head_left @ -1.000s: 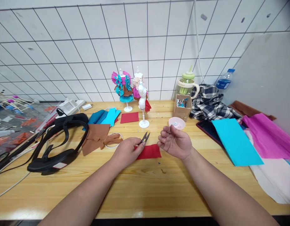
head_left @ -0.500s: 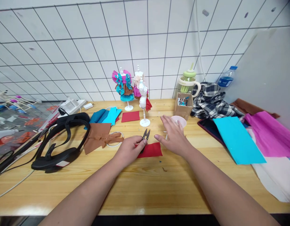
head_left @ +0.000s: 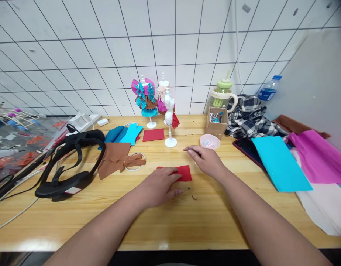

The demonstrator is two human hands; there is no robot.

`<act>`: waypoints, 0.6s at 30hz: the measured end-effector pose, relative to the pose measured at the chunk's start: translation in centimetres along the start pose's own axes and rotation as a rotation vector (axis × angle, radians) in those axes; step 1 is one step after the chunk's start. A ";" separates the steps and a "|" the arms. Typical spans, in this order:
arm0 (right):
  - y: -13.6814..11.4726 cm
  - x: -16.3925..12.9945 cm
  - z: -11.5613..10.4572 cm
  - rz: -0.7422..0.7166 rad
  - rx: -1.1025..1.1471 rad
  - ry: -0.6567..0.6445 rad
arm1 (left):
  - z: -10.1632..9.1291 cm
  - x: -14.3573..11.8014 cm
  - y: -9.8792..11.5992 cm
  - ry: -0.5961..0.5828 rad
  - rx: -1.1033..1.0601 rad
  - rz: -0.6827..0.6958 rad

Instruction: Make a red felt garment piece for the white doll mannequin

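My left hand (head_left: 163,185) lies over the left part of a red crepe paper piece (head_left: 185,173), fingers stretched out and thumb apart on the table. My right hand (head_left: 207,159) is closed around dark thread snips (head_left: 197,152), mostly hidden by the fingers, with the tip pointing left. It is held to the right of the red piece, just in front of a small pink dish (head_left: 209,142) of tiny beads. A bare white mini dress form (head_left: 170,114) stands upright behind both hands.
Two dressed dress forms, one with a colourful outfit (head_left: 145,98), stand by the wall. A black headset (head_left: 73,166) and brown paper (head_left: 111,160) lie left. At right are a cardboard box (head_left: 215,127), a lidded cup (head_left: 222,96), turquoise paper (head_left: 282,164) and magenta paper (head_left: 320,157).
The snips have passed from my left hand to my right, which has closed on them. My left hand has come down flat onto the red paper. The view has shifted slightly.
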State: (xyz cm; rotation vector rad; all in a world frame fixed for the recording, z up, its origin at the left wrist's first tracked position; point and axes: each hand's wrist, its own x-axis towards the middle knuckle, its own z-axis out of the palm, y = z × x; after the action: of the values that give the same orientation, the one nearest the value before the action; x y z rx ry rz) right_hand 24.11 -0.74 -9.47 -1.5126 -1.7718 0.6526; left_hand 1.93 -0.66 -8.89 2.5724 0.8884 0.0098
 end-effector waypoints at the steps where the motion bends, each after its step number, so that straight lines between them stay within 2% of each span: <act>1: 0.1 -0.1 -0.1 -0.026 -0.130 -0.041 | 0.2 0.0 -0.1 -0.022 0.044 0.018; 3: 0.1 -0.3 0.2 -0.079 -0.283 -0.129 | 0.5 0.3 -0.2 -0.017 0.095 0.032; 6: -0.2 -0.7 1.1 -0.133 -0.341 -0.191 | 0.3 0.5 0.2 0.017 0.109 0.040; 9: -0.2 -0.6 1.3 -0.144 -0.320 -0.132 | 0.0 0.4 0.8 0.030 0.110 0.070; 12: 0.0 -0.3 1.1 -0.225 -0.292 -0.072 | 0.3 0.3 0.9 0.024 0.130 0.087; 15: 0.3 0.0 1.6 -0.281 -0.281 -0.110 | 0.8 0.4 0.6 0.001 0.143 0.103; 18: 0.7 0.4 2.8 -0.243 -0.324 -0.129 | 0.8 0.5 0.5 -0.009 0.141 0.100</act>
State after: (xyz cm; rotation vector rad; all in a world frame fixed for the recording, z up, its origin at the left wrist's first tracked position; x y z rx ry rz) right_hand 22.38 -0.06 -11.67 -1.4517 -2.2008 0.3600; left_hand 2.75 -1.00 -9.49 2.7435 0.7818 -0.0368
